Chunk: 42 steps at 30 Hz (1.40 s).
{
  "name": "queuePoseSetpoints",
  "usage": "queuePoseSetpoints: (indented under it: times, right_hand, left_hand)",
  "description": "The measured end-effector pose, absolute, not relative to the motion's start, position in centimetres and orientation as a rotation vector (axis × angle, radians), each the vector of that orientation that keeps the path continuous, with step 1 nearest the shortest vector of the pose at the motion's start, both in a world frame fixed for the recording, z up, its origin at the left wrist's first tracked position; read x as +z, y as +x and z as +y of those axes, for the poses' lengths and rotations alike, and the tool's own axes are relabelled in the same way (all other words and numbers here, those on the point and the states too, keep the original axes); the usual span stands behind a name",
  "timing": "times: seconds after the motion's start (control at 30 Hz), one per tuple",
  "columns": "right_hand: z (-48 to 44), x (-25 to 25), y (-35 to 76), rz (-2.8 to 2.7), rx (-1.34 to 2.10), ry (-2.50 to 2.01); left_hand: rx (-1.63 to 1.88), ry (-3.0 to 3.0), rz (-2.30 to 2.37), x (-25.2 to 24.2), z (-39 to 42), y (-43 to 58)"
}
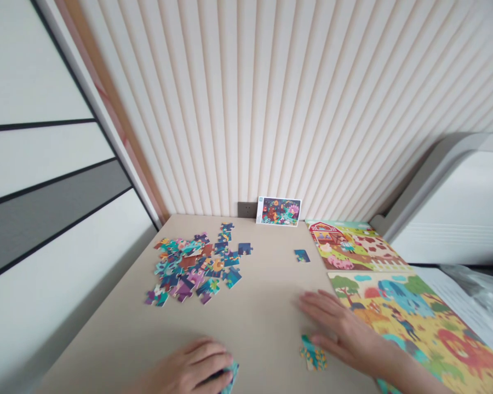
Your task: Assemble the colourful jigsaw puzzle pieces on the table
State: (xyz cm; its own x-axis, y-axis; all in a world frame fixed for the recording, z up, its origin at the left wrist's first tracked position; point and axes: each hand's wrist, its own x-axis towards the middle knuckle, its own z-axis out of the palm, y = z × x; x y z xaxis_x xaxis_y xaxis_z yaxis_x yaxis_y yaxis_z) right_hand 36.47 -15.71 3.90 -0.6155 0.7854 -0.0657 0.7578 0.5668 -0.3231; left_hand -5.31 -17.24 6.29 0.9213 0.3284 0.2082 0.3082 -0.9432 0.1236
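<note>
My left hand point(199, 365) is at the bottom of the view, its fingers curled over a teal puzzle piece point(232, 378) that they partly cover. To the right, my right hand point(343, 328) hovers or rests low over the table with its fingers stretched out, slightly blurred. Just beneath its thumb lies a teal puzzle section with orange and yellow plants point(313, 354); whether the thumb touches it I cannot tell. A single dark blue puzzle piece point(302, 255) lies farther back. At the left is a heap of loose puzzle pieces point(189, 268), many overlapping.
A small picture card point(278, 212) leans against the ribbed wall, beside a dark socket point(246, 209). Along the right edge lie a farm picture board point(355, 246) and a safari picture board point(414, 323). Clear plastic wrapping point(482, 295) is beyond them. The table point(119, 317) meets the wall behind.
</note>
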Motion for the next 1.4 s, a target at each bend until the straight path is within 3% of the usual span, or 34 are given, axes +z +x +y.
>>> queuePoseSetpoints:
  times: [0.13, 0.4, 0.6, 0.8, 1.07, 1.27, 1.4]
  right_hand:
    - [-18.9, 4.6, 35.9, -2.763, 0.657, -1.152]
    - [-17.4, 4.7, 37.7, -2.732, 0.4, -1.127]
    - [-8.5, 2.2, 38.0, -2.455, 0.116, -1.338]
    - [-1.7, -1.7, 37.5, -2.249, 0.115, -1.354]
    - [-1.4, -2.5, 36.9, -2.187, 0.13, -1.394]
    - [-4.1, 1.0, 37.1, -2.255, -0.001, -1.39]
    - [-10.8, 4.4, 38.1, -2.448, 0.289, -1.267]
  left_hand:
    - [0.353, 2.948, 0.649, 4.1, -16.7, -2.5]
    - [0.341, 2.94, 0.659, 3.7, -12.8, 1.3]
    - [0.511, 2.912, 1.214, 1.6, -3.2, 1.4]
    - [0.529, 2.841, 1.188, -2.5, 0.8, -0.9]
    - [0.426, 2.88, 1.132, -1.9, 1.0, -3.3]
    - [0.482, 2.969, 1.186, 0.8, -0.2, -2.4]
    - [0.518, 2.947, 1.125, 4.2, -6.2, -1.2]
